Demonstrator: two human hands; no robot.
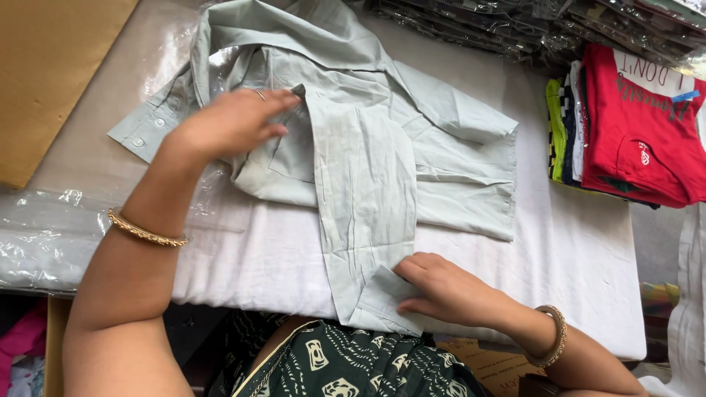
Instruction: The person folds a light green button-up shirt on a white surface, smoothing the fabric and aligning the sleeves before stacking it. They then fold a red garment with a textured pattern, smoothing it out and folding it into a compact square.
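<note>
A pale grey-green button shirt (412,147) lies face down and partly folded on a white cloth-covered table (573,250). My left hand (235,121) presses flat on the folded left side of the shirt, near a sleeve cuff with buttons (143,132). One long sleeve (364,213) runs down the middle toward me. My right hand (441,287) pinches that sleeve's cuff at the table's near edge. Both wrists wear gold bangles.
A stack of folded shirts, red on top (647,132), sits at the right. Clear plastic bags (44,235) lie at the left, a brown cardboard sheet (51,66) beyond them. Packed garments in plastic (515,22) line the far edge.
</note>
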